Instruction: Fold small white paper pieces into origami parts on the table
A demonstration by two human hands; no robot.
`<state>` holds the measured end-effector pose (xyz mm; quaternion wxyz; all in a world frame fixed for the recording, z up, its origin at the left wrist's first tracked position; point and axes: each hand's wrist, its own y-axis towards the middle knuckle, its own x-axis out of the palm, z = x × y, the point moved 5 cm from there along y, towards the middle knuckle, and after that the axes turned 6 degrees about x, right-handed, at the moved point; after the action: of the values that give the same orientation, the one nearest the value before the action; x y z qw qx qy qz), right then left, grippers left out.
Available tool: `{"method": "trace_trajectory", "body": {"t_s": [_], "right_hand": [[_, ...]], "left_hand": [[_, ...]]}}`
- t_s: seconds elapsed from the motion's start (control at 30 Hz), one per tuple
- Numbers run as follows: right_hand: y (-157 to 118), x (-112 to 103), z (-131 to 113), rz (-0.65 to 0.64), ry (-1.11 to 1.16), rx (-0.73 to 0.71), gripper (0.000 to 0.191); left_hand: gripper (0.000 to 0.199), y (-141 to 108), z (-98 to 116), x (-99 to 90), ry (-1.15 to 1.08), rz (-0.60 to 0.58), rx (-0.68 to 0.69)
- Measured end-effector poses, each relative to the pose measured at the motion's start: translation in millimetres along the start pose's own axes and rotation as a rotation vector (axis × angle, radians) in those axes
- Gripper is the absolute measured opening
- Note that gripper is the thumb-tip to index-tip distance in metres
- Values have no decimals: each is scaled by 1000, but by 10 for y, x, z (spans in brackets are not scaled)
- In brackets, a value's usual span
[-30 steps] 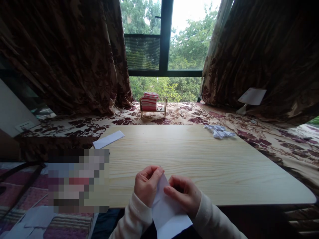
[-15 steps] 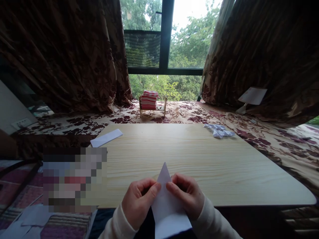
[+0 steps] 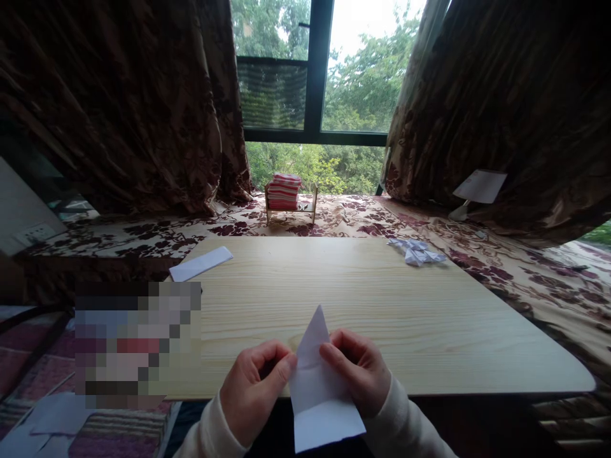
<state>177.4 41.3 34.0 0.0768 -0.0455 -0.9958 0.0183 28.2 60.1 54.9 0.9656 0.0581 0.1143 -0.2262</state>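
Observation:
A white sheet of paper [image 3: 321,401], folded to a point at its top end, is held up at the near edge of the wooden table [image 3: 267,286]. My left hand [image 3: 260,385] pinches its left edge between thumb and fingers. On the other side, my right hand [image 3: 358,369] grips the right edge, with the thumb on the front face. Creases run across the paper below the pointed part. Its lower end hangs over the table's front edge.
A folded white strip [image 3: 201,263] lies at the table's back left, folded paper pieces [image 3: 416,252] at the back right. Behind stand a small rack [image 3: 314,207] with striped cloths [image 3: 284,192] and a lamp [image 3: 480,186]. White sheets [image 3: 60,413] lie lower left.
My left hand has shifted slightly left and down along the paper's edge. The paper's tip has tilted a little to the right, and the crease below it shows more clearly.

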Motion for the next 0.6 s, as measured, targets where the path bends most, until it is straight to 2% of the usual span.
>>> {"method": "trace_trajectory", "body": {"t_s": [0.3,0.6], "right_hand": [[4,41,30,-58,-116,-17,33],[54,92,87,-29,-20,-37,18]], "left_hand": [[28,183,15,74,-22,67,-92],[26,172,-27,73,-18,69,-155]]}}
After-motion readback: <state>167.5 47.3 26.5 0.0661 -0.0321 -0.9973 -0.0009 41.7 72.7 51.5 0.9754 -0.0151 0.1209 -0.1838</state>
